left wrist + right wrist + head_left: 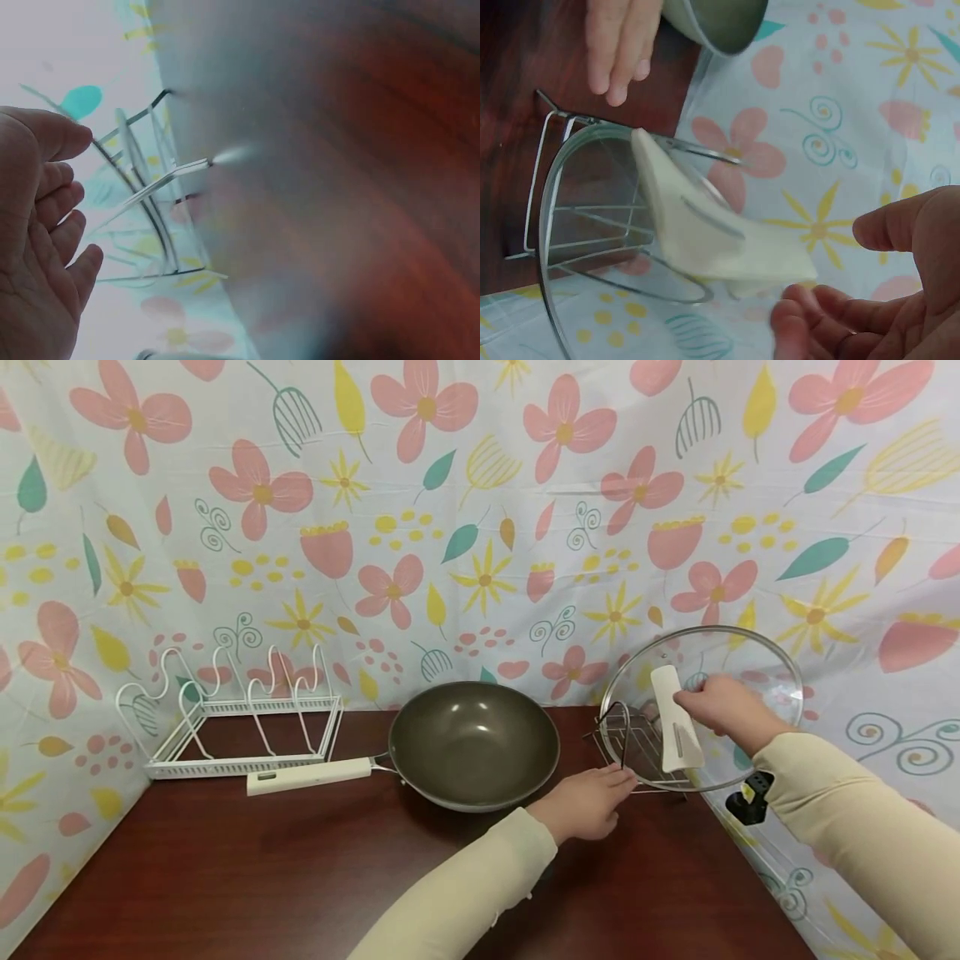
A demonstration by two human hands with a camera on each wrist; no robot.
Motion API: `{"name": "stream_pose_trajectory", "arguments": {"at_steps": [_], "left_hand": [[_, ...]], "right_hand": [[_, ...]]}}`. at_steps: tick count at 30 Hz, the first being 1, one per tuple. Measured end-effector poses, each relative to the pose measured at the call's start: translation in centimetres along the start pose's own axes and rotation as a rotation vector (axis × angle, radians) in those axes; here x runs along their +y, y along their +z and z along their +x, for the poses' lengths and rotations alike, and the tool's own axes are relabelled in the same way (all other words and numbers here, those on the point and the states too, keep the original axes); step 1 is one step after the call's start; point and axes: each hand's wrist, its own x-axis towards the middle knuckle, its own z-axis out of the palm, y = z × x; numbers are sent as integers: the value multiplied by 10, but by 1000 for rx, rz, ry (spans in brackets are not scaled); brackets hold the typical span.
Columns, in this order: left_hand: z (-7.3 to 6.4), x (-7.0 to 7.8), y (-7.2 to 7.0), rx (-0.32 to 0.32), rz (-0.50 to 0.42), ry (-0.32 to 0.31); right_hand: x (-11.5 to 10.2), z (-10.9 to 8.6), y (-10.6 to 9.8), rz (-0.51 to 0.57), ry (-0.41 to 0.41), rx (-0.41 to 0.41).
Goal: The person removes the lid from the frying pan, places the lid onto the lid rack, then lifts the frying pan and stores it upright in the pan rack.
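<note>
A round glass lid with a metal rim and a cream handle stands upright in a small wire rack. My right hand is at the upper part of that handle. The right wrist view shows thumb and fingers spread apart, fingertips close to the end of the handle. My left hand reaches to the front of the rack, its fingertips at the wire hoop. Seen from the left wrist, its fingers are loosely bent beside the wires, with nothing gripped.
A dark frying pan with a cream handle sits mid-table near the back. Left of it stands a white rack with wavy dividers. Floral cloth hangs behind the brown table. A black device shows at the right wrist.
</note>
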Motion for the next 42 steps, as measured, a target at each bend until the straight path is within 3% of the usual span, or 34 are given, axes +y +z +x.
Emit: {"name": "stream_pose_trajectory", "arguments": {"at_steps": [2,8,15,19,25,35,42], "left_hand": [[-4,-3,-7,14,5,11],[-17,-20,-22,56,-24,38],[-46,-47,-44,178,-66,109],[-65,-69,-55,231,-104,138],[-97,-116,-67,280,-119,112],[-161,-204,-82,157,-109,34],[-217,-245,-79,45,-146,-142]], "right_hand": [[-4,0,0,-61,-44,47],[-17,1,10,-97,-107,144],[-29,2,25,-101,-142,157],[-33,3,32,-83,-153,158],[-36,2,40,-59,-155,172],[-42,2,49,-51,-187,195],[-47,-1,53,-28,-198,187]]}}
